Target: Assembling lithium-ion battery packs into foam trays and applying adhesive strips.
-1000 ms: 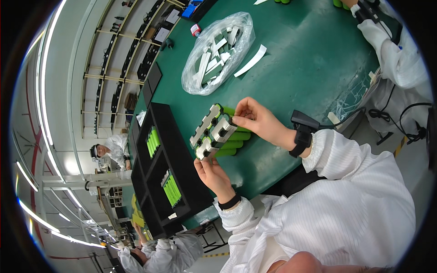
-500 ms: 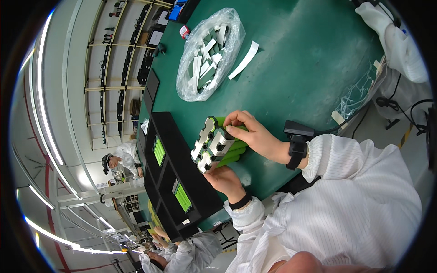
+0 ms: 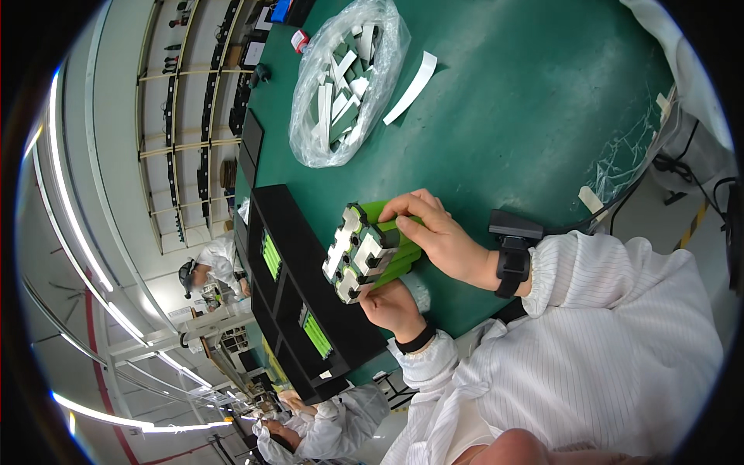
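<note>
A pack of green cylindrical battery cells (image 3: 385, 252) with white metal strips across its end face lies on the green table (image 3: 527, 116). My right hand (image 3: 434, 232) grips the pack from above, fingers curled over its top edge. My left hand (image 3: 393, 306) holds the pack's lower end from below. Both arms wear white striped sleeves, and a black wrist device (image 3: 513, 260) sits on my right wrist.
A black tray (image 3: 298, 298) with slots holding green cells stands left of the pack. A clear plastic bag of white strips (image 3: 345, 77) and a loose white strip (image 3: 411, 77) lie farther up the table. Other people in white coats work at the lower left, beside shelving.
The pack and both hands have stayed together. My right fingers have shifted over the pack's upper edge, and the view has moved slightly closer.
</note>
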Available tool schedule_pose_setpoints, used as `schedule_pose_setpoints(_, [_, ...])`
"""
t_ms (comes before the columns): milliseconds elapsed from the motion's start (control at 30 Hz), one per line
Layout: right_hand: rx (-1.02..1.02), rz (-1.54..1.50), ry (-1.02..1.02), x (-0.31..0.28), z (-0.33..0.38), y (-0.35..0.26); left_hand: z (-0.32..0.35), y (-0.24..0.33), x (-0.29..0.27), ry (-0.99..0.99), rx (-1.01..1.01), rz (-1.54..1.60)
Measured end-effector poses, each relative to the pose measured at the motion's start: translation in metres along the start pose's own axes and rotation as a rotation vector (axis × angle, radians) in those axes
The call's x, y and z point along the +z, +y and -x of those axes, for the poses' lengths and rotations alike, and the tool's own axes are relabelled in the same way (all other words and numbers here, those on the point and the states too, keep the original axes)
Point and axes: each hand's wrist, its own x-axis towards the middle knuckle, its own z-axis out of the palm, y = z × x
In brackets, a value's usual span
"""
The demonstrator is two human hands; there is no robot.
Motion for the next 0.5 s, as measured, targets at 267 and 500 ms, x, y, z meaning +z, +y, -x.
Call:
schedule_pose_setpoints(267, [0.048, -0.050, 0.002, 0.002, 0.000, -0.006, 0.005, 0.000, 0.025, -0.061, 0.079, 0.099])
schedule_pose_setpoints(500, [-0.090, 0.058, 0.056, 0.002, 0.000, 0.001, -0.001, -0.002, 0.005, -0.053, -0.002, 0.097])
